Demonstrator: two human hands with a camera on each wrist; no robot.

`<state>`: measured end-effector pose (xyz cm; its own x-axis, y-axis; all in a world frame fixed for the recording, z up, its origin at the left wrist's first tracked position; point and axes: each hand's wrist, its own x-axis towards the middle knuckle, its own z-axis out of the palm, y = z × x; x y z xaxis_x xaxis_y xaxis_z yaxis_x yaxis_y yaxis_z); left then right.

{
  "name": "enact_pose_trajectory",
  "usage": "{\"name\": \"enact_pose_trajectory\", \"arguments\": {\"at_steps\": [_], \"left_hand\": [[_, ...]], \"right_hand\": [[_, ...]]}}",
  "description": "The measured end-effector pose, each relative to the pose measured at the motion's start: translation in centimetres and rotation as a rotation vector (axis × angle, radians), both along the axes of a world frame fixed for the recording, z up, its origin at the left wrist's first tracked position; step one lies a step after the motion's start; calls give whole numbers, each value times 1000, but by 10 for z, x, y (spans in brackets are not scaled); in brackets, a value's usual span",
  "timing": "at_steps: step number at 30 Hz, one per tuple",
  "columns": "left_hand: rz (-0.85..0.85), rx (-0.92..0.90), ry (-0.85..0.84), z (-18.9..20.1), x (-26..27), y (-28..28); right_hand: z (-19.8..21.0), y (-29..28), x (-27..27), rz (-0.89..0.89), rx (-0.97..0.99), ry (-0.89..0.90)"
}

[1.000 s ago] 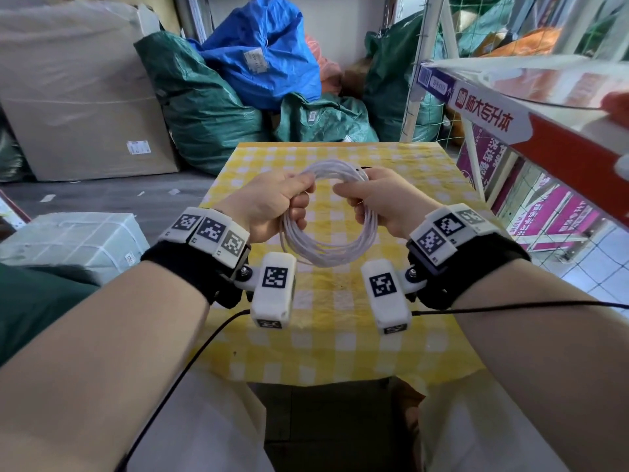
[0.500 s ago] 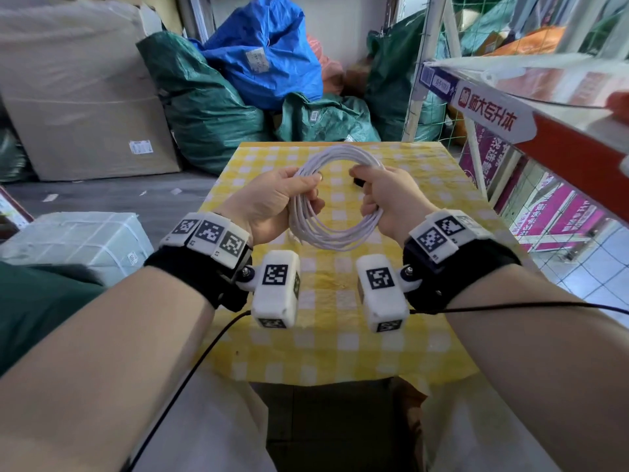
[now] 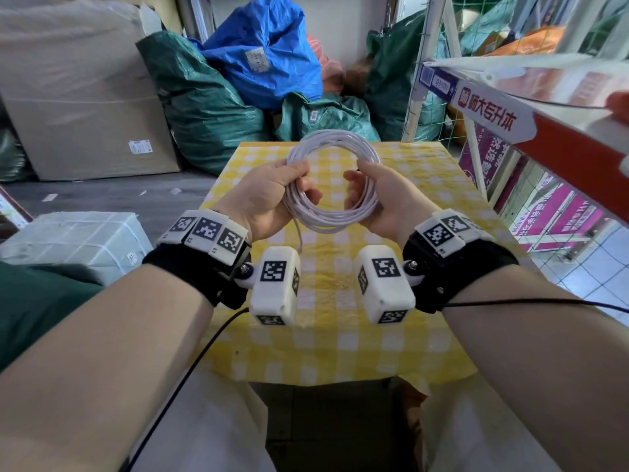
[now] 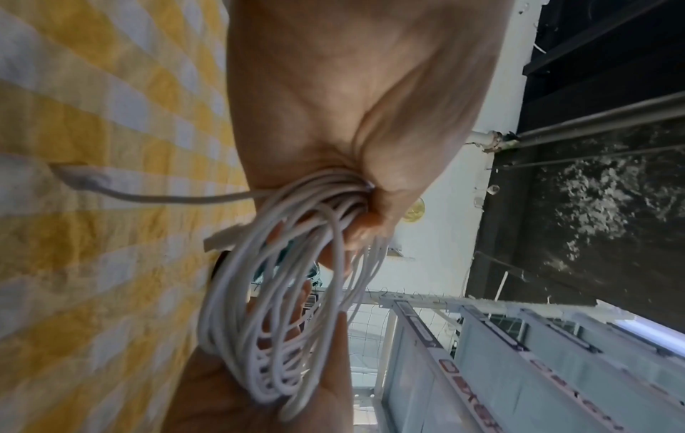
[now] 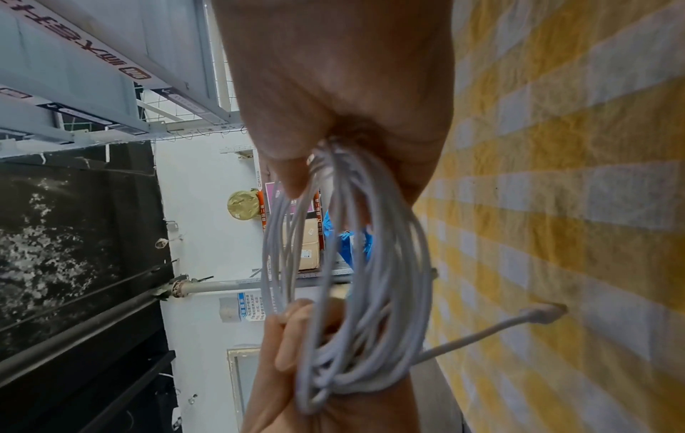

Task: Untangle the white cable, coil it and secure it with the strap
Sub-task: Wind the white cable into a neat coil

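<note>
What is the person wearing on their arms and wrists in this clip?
Both forearms are bare, no sleeves. Each wrist has a black strap topped by white blocks printed with black square markers, plus a white boxy camera module bearing the same markers. A thin black cable trails from each strap.

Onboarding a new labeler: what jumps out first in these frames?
The white cable, wound into a round coil, is held upright over the yellow checked tablecloth, the left hand gripping its left side and the right hand its right. One loose plug end hangs free below the coil. Behind the table, blue and green sacks pile against the wall.
</note>
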<state>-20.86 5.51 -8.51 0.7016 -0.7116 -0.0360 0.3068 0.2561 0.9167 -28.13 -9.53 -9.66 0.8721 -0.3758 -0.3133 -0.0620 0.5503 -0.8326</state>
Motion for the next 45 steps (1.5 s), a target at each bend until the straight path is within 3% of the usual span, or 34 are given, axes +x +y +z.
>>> {"name": "enact_pose_trajectory", "arguments": {"at_steps": [9, 12, 17, 21, 25, 30, 34, 39, 45], "left_hand": [[92, -238, 263, 1, 15, 1], [134, -250, 318, 1, 18, 3], [223, -253, 393, -4, 25, 6], [307, -147, 456, -15, 34, 4], [378, -153, 561, -16, 31, 1], [361, -171, 578, -14, 25, 3], [364, -238, 593, -11, 20, 8], [311, -193, 489, -21, 19, 7], [169, -276, 471, -23, 17, 7]], "right_hand": [[1, 10, -15, 608, -739, 45], [-1, 14, -12, 621, -865, 81], [1, 11, -10, 488, -776, 75], [3, 7, -9, 415, -817, 122], [2, 9, -9, 374, -882, 149], [-1, 8, -8, 408, -876, 153], [-3, 5, -8, 330, -872, 189], [-5, -1, -6, 187, -566, 181], [-3, -2, -3, 57, -121, 61]]}}
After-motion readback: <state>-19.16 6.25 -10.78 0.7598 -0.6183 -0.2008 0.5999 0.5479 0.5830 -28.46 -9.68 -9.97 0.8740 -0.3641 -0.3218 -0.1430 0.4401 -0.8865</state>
